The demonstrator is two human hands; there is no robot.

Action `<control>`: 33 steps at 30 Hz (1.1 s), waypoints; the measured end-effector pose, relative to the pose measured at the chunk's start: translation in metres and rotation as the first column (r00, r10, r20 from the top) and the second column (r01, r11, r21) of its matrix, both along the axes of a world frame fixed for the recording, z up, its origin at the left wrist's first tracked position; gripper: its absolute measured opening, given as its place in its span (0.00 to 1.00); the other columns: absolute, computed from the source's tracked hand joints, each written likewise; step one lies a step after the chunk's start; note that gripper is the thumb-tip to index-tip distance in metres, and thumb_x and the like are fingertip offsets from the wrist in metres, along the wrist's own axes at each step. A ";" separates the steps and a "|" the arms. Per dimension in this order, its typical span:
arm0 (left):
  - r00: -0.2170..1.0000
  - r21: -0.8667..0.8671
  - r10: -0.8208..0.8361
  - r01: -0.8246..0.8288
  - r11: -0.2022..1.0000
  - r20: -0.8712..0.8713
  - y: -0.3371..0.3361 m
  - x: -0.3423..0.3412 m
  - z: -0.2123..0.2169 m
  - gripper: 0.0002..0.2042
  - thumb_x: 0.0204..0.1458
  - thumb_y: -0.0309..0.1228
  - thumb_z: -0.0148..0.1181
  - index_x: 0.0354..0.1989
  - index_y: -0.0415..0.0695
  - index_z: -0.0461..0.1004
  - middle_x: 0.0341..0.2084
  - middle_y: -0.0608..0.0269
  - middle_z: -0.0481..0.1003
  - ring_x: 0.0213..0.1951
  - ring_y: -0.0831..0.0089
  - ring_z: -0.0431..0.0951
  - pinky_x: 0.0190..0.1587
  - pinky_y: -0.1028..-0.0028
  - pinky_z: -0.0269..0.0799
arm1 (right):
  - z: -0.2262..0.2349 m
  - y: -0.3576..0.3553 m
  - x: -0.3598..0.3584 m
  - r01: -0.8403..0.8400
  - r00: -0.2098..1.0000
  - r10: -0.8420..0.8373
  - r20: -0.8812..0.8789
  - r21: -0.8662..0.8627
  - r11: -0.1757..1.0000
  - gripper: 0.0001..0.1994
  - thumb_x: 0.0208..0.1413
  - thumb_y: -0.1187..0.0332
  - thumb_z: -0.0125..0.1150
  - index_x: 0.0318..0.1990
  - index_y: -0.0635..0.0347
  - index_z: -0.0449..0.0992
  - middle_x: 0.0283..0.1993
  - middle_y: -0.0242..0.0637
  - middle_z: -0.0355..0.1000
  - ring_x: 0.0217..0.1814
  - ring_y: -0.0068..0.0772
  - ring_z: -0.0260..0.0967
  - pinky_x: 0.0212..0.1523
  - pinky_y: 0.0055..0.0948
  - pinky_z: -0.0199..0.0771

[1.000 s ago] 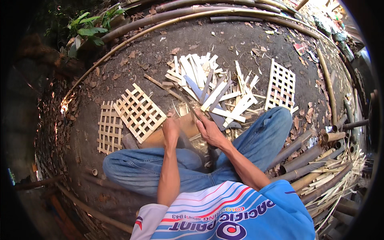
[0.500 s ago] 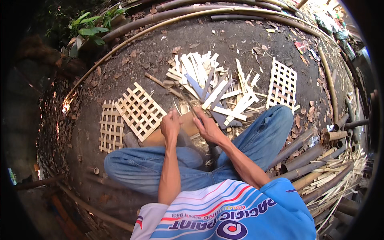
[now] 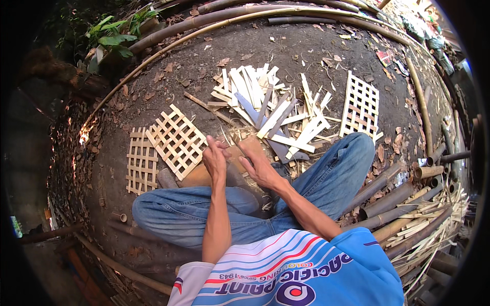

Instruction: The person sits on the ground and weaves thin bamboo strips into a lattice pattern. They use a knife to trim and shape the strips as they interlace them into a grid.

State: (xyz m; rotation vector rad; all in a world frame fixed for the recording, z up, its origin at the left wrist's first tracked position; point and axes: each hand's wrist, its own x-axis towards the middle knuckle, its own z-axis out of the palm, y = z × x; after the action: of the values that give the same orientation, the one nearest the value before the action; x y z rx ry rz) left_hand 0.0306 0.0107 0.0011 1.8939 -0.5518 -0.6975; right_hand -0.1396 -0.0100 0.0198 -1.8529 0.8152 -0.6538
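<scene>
My left hand (image 3: 215, 157) is closed, its fingers curled together above my lap; what they pinch, if anything, is too small to make out. Just right of it, my right hand (image 3: 259, 164) is wrapped round a knife (image 3: 235, 138), of which only a short dark part shows. A brown flat piece (image 3: 236, 153) lies between and beneath the hands. Left of my left hand, a woven bamboo lattice panel (image 3: 176, 140) overlaps a second lattice panel (image 3: 142, 163). Beyond my right hand spreads a heap of pale bamboo strips (image 3: 250, 84), with a blue-grey saw-like blade (image 3: 248, 108) among them.
A third lattice panel (image 3: 360, 104) lies beyond my right knee. Cut bamboo poles (image 3: 388, 199) and thin split strips (image 3: 423, 229) are piled at the right. Long bamboo poles (image 3: 204, 25) curve along the far side of the dirt ground (image 3: 199, 61), which is strewn with dry leaves.
The knife in my right hand has swung down toward the left, so less of its blade shows. My right hand has turned and lowered slightly; my left hand has shifted only a little.
</scene>
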 end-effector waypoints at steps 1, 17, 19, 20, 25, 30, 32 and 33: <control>0.998 -0.016 0.057 -0.057 0.998 -0.016 -0.002 -0.004 0.003 0.38 0.66 0.59 0.33 0.23 0.35 0.74 0.10 0.60 0.70 0.16 0.68 0.77 0.22 0.72 0.72 | 0.011 0.001 0.000 0.004 1.000 -0.005 0.021 0.039 0.999 0.25 0.68 0.62 0.49 0.69 0.61 0.59 0.64 0.61 0.65 0.66 0.60 0.62 0.65 0.44 0.61; 0.834 0.179 -0.507 0.477 0.861 0.217 -0.006 -0.021 0.020 0.25 0.66 0.45 0.46 0.24 0.36 0.72 0.14 0.61 0.71 0.16 0.72 0.74 0.21 0.69 0.68 | -0.034 0.001 -0.007 0.210 0.938 -0.150 -0.313 0.168 0.963 0.25 0.48 0.67 0.65 0.56 0.61 0.73 0.42 0.61 0.75 0.48 0.62 0.74 0.50 0.47 0.73; 0.789 0.189 -0.551 0.517 0.835 0.273 -0.004 -0.023 0.010 0.22 0.65 0.42 0.45 0.27 0.35 0.73 0.19 0.51 0.72 0.22 0.59 0.74 0.27 0.61 0.68 | -0.035 -0.001 -0.011 0.279 0.888 -0.132 -0.441 0.287 0.916 0.21 0.46 0.67 0.64 0.50 0.63 0.77 0.38 0.61 0.76 0.45 0.62 0.75 0.47 0.48 0.75; 0.785 0.180 -0.568 0.538 0.823 0.247 -0.005 -0.033 0.016 0.22 0.64 0.41 0.44 0.29 0.33 0.74 0.23 0.43 0.73 0.29 0.47 0.74 0.33 0.54 0.67 | -0.035 -0.002 -0.017 0.295 0.881 -0.133 -0.455 0.306 0.905 0.19 0.47 0.67 0.64 0.48 0.63 0.78 0.38 0.61 0.77 0.44 0.63 0.75 0.47 0.48 0.75; 0.758 0.311 -0.568 0.482 0.819 0.320 0.022 -0.051 0.028 0.22 0.65 0.40 0.39 0.33 0.33 0.74 0.29 0.35 0.75 0.36 0.37 0.75 0.41 0.47 0.67 | -0.063 0.010 -0.032 0.328 0.894 -0.177 -0.412 0.330 0.885 0.15 0.48 0.64 0.64 0.40 0.65 0.80 0.35 0.61 0.77 0.42 0.64 0.76 0.47 0.48 0.76; 0.815 0.382 -0.476 0.346 0.857 0.331 0.020 -0.028 0.016 0.23 0.66 0.41 0.38 0.33 0.35 0.75 0.29 0.38 0.77 0.36 0.38 0.76 0.42 0.48 0.68 | -0.073 -0.008 -0.015 0.284 0.889 -0.158 -0.429 0.247 0.926 0.18 0.48 0.64 0.64 0.44 0.68 0.77 0.38 0.62 0.77 0.43 0.63 0.76 0.48 0.48 0.76; 0.762 0.477 -0.488 0.269 0.837 0.426 0.015 -0.029 0.033 0.24 0.66 0.41 0.38 0.33 0.34 0.75 0.29 0.36 0.77 0.36 0.39 0.76 0.42 0.48 0.68 | -0.076 -0.001 -0.012 0.287 0.920 -0.220 -0.324 0.177 0.942 0.18 0.49 0.64 0.64 0.45 0.68 0.77 0.39 0.62 0.77 0.43 0.63 0.76 0.47 0.48 0.76; 0.784 0.494 -0.491 0.276 0.825 0.381 0.013 -0.027 0.037 0.24 0.66 0.41 0.38 0.33 0.33 0.75 0.28 0.36 0.76 0.35 0.38 0.76 0.42 0.48 0.68 | -0.078 0.000 -0.011 0.241 0.920 -0.133 -0.369 0.267 0.933 0.21 0.50 0.63 0.66 0.46 0.71 0.74 0.43 0.65 0.75 0.48 0.63 0.74 0.51 0.51 0.74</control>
State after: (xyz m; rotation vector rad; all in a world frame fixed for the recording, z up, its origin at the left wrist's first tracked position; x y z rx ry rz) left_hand 0.0039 0.0238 0.0381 2.4120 -1.2450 -0.6180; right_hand -0.1505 -0.0103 -0.0587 -1.6319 1.2666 -0.2930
